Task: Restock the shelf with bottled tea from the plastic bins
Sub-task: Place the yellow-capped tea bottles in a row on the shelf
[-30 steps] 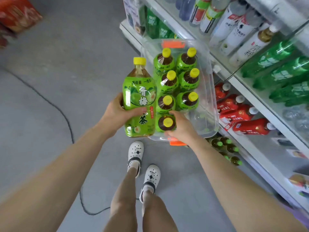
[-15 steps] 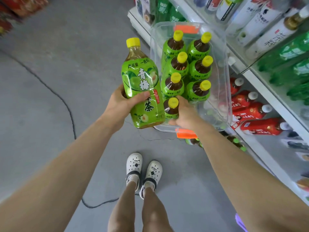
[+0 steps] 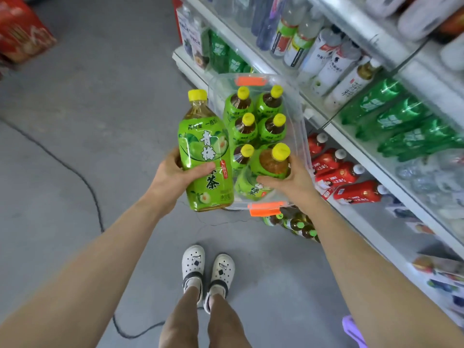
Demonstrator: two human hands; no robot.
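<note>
Bottles look full, heavy, slick-labelled; left hand wraps one tea bottle mid-body; right hand clasps another below its shoulder, at bin's six o'clock.

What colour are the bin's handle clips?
Orange, on the clear bin's near clip and far clip; head view.

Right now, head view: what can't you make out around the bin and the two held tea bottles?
- Clear plastic bin: its floor, hidden by bottles.
- Tea bottle in right hand: base, behind the bin's near wall.
- Tea bottle in left hand: small print blurred.
- Bottles on the floor: mostly hidden by the right arm and bin.
</note>
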